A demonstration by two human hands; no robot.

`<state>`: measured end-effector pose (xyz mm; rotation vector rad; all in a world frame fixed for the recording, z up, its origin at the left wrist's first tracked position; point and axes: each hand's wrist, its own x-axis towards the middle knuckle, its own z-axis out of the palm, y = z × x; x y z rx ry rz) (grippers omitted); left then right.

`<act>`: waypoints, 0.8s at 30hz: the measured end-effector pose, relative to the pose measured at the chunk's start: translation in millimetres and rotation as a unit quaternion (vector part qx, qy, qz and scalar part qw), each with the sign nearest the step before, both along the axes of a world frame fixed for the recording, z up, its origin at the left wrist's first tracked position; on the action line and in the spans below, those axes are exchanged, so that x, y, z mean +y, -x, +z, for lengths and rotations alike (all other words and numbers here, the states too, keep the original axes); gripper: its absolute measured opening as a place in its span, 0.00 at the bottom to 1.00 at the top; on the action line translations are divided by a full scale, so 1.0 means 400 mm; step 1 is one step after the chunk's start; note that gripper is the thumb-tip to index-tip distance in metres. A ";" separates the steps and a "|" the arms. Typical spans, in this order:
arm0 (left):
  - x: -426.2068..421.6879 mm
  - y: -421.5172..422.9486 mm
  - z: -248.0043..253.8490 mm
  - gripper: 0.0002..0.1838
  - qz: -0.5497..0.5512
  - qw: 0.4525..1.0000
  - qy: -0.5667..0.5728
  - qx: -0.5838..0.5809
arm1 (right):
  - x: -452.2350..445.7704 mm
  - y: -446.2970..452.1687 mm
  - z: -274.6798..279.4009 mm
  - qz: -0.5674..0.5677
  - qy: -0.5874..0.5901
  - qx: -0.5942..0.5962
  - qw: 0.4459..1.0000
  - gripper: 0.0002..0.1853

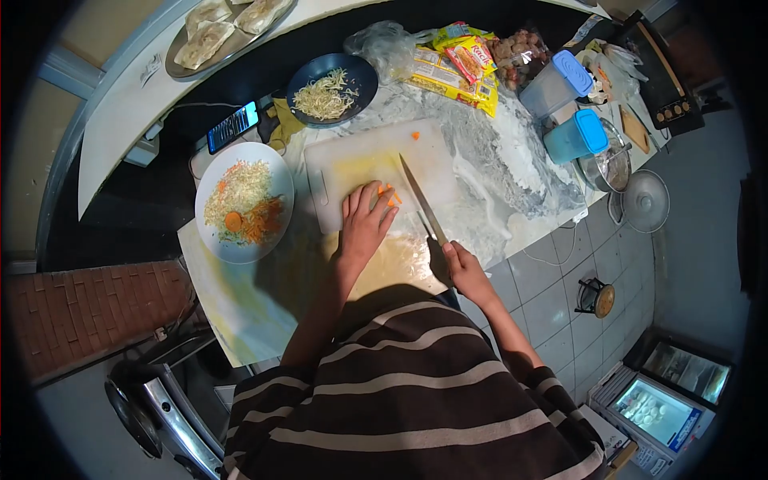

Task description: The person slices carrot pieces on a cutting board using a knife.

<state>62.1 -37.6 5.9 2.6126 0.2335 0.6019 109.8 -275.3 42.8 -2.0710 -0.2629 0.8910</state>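
In the head view my right hand (468, 274) is wrapped round the handle of a long kitchen knife (422, 198). The blade points away from me over the right part of a white cutting board (336, 160). My left hand (365, 222) rests on the board left of the blade, its fingers bent and closed against cut carrot pieces (390, 194). Part of the carrot is hidden under the fingertips. A small carrot bit (415, 136) lies alone near the board's far edge. On the left, a white plate (210, 172) carries chopped pale vegetable and shredded carrot.
Behind the board stands a dark pan (366, 80) with bean sprouts. A phone (233, 128) leans at the back left. Yellow food packets (456, 80), a lidded container (552, 86) and a blue-lidded tub (574, 138) line the back right. A stool (596, 298) stands on the tiled floor.
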 end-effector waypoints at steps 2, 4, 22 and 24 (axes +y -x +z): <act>-0.009 0.002 -0.003 0.21 -0.003 1.000 0.000 0.002 | -0.007 0.009 -0.016 0.014 0.011 0.000 1.000 0.28; -0.016 0.004 -0.012 0.21 0.012 1.000 0.013 -0.016 | 0.001 0.013 0.005 0.018 0.022 -0.021 0.999 0.28; -0.007 0.017 -0.026 0.32 0.045 0.998 0.049 -0.018 | 0.061 0.004 -0.003 0.070 0.043 -0.044 0.996 0.30; -0.008 0.020 -0.024 0.33 0.046 0.996 0.069 -0.026 | 0.058 0.007 0.006 0.066 0.036 -0.022 0.997 0.30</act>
